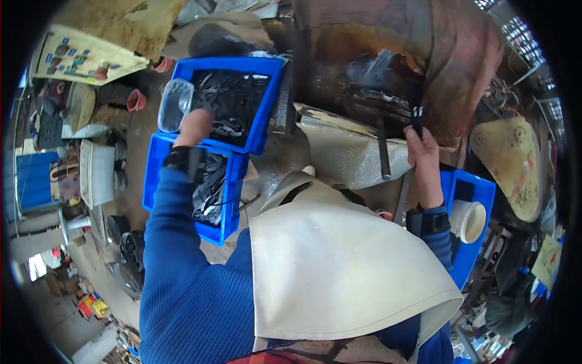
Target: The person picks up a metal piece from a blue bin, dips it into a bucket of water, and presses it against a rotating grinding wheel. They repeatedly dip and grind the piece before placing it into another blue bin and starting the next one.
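My left hand is over the far blue bin, close beside a clear plastic tub. It is blurred, and its fingers do not show clearly. Dark flat metal strips lie heaped in that bin. My right hand is closed round a dark narrow piece with bright spots near its top, held at the edge of a stained, wet-looking work trough. A dark metal bar juts from the trough toward me, left of that hand.
A nearer blue bin holds more strips. At my right, a blue tray carries a white bucket. My pale apron covers my lap. Red pots and a white crate stand at the left.
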{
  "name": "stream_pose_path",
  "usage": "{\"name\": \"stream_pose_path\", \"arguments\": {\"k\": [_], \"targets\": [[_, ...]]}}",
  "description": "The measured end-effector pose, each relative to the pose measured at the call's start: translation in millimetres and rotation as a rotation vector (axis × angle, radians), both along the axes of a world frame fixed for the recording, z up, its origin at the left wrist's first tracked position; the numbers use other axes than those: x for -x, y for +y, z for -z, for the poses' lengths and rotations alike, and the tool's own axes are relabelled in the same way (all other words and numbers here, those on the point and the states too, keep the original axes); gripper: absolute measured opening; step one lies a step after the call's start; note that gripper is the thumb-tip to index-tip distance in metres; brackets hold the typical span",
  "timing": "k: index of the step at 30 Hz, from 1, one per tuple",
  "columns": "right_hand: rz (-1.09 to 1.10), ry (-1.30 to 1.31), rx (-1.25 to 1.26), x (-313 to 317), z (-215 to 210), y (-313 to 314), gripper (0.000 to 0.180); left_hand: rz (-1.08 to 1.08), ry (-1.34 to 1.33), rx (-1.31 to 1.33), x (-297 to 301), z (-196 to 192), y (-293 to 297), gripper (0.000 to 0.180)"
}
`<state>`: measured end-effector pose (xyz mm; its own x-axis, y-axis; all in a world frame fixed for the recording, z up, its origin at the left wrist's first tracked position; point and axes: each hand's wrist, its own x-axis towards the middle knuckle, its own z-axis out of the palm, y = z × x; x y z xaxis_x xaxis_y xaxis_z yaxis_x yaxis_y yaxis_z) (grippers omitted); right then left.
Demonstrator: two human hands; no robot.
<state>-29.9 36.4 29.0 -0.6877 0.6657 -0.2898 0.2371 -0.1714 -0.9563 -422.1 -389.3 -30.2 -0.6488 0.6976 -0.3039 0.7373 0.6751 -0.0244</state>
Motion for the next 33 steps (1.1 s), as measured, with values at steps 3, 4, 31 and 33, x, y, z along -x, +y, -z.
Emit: {"name": "stream_pose_path", "arguments": {"k": [3,4,31,33], "targets": [[-0.071,-0.089,-0.174,-29,6,-15,0.021,-0.617,-0.764,-0.587,-13,-81,54,0.012],[-0.178,-0.07,-0.172,-31,-2,-25,0.023,-0.528,-0.848,-0.704,-25,-102,75,0.014],[-0.325,-0.09,-0.601,-45,-14,-72,0.034,0.709,-0.208,-0.345,-104,9,358,0.04],[-0.343,-0.085,-0.696,-44,-18,-72,0.031,0.723,-0.197,-0.326,-104,7,359,0.038]]}}
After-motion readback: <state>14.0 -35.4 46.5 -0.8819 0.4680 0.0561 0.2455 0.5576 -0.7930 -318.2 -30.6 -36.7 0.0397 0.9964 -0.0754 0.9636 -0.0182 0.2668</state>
